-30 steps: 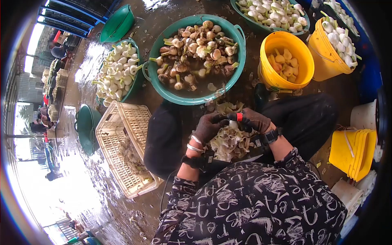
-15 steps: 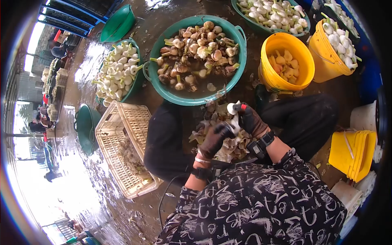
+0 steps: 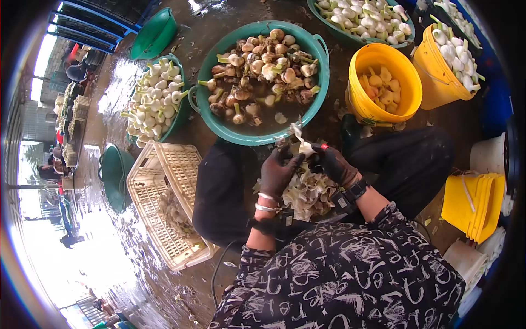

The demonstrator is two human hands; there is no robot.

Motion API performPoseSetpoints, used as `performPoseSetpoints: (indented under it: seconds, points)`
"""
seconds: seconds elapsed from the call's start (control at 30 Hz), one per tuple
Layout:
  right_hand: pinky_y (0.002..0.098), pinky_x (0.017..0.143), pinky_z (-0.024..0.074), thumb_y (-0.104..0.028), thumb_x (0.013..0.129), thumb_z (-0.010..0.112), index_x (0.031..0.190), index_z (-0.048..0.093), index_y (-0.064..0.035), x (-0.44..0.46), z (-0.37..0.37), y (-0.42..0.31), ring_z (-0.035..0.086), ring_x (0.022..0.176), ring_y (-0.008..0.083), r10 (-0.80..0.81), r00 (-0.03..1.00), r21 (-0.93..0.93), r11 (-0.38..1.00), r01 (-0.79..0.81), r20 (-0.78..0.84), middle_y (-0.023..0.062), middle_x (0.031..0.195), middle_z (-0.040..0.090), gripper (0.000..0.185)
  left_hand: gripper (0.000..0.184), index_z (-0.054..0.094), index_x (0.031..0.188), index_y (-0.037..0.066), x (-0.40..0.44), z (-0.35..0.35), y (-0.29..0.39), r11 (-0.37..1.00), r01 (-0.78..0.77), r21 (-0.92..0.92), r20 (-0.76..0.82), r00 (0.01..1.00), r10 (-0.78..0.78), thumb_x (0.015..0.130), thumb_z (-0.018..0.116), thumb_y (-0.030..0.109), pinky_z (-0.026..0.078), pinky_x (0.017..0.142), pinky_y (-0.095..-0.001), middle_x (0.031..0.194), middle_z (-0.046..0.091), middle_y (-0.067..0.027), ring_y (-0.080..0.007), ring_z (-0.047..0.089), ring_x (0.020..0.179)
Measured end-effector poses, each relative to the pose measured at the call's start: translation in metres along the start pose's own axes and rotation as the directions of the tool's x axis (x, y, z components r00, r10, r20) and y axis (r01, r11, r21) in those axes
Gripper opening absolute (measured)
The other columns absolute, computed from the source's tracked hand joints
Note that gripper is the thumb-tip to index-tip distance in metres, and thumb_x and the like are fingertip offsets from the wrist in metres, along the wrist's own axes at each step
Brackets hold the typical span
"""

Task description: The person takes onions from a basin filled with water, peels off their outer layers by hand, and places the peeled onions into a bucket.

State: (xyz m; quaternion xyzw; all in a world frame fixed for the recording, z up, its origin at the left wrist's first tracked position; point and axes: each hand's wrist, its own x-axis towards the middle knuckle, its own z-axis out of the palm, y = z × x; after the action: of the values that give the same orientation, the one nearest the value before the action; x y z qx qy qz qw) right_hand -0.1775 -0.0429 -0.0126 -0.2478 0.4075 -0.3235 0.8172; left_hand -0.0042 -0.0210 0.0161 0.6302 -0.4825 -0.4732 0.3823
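Both hands wear dark gloves and meet over a pile of loose garlic skins (image 3: 312, 192) between the legs. A white garlic bulb (image 3: 306, 148) is pinched between them, with a strip of skin (image 3: 296, 130) standing up from it. My left hand (image 3: 280, 172) closes on the bulb from the left. From the right, my right hand (image 3: 333, 164), with red at a fingertip, closes on its other side. Just beyond the hands, a green tub (image 3: 262, 138) holds brown, unpeeled garlic in murky water.
White garlic fills a left tub (image 3: 156, 101), a far tub (image 3: 364, 22) and a yellow bucket (image 3: 438, 90). Another yellow bucket (image 3: 386, 82) holds peeled pieces. A tilted crate (image 3: 164, 208) lies left, stacked yellow containers (image 3: 472, 208) right. People (image 3: 76, 71) sit far left.
My left hand has moved up beside my right hand, and both now meet at the bulb. A strip of skin now rises from it. The big tub's rim looks slightly shifted.
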Motion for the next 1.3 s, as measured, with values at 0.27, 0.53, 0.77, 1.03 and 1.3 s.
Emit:
performPoseSetpoints:
  seconds: [0.27,0.53,0.77,1.03,1.3]
  points:
    - [0.0239,0.059,0.0450,-0.048,0.091,0.043,0.105,0.058,-0.0035,0.008,-0.024,0.012,0.053,0.069,0.0082,-0.186,0.977,-0.196,0.959,0.204,0.104,0.0000,0.079,0.055,0.049,0.021,0.067,0.088,-0.002,0.035,-0.003,-0.052,0.963,0.202,-0.178,-0.129,0.966,-0.226,0.084,0.066,0.019,0.047,0.064,-0.0251,0.077,0.066,-0.0045,-0.0099,0.056,0.067]
    - [0.0224,0.049,0.0379,-0.031,0.088,0.057,0.086,0.064,-0.0025,0.024,-0.022,-0.017,0.043,0.050,0.0070,-0.388,0.916,-0.402,0.859,0.319,-0.103,-0.0007,0.063,0.053,0.030,0.027,0.065,0.098,-0.002,0.068,-0.004,-0.002,0.947,0.102,-0.304,0.086,0.993,-0.080,0.083,0.066,0.020,0.048,0.070,-0.0264,0.084,0.066,-0.0065,-0.0104,0.058,0.077]
    - [0.0286,0.066,0.0464,-0.030,0.089,0.054,0.090,0.061,-0.0023,0.013,-0.034,-0.017,0.057,0.069,0.0156,-0.538,0.815,-0.518,0.770,0.372,-0.215,0.0051,0.080,0.061,0.029,0.030,0.062,0.103,-0.001,0.106,-0.009,-0.055,0.906,-0.008,0.424,0.266,0.957,-0.117,0.080,0.069,0.016,0.047,0.057,-0.0243,0.080,0.065,-0.0060,-0.0100,0.057,0.062]
    - [0.0351,0.074,0.0496,-0.056,0.093,0.032,0.109,0.055,0.0030,0.022,-0.029,-0.069,0.062,0.079,0.0222,-0.315,0.948,0.317,0.896,0.312,-0.041,0.0134,0.094,0.063,0.065,0.057,0.060,0.105,-0.004,0.239,-0.036,-0.113,0.715,0.534,-0.451,0.127,0.831,-0.541,0.068,0.078,0.036,0.049,0.062,-0.0298,0.087,0.064,-0.0095,-0.0184,0.062,0.073]
    - [0.0296,0.055,0.0424,-0.046,0.090,0.052,0.083,0.064,-0.0033,0.052,-0.029,-0.019,0.053,0.059,0.0127,-0.377,0.885,-0.230,0.919,0.321,-0.274,0.0068,0.071,0.062,0.045,0.038,0.059,0.105,-0.003,0.189,-0.010,-0.065,0.963,0.224,-0.149,0.116,0.971,-0.208,0.076,0.074,0.017,0.049,0.069,-0.0248,0.091,0.065,-0.0056,-0.0110,0.059,0.077]
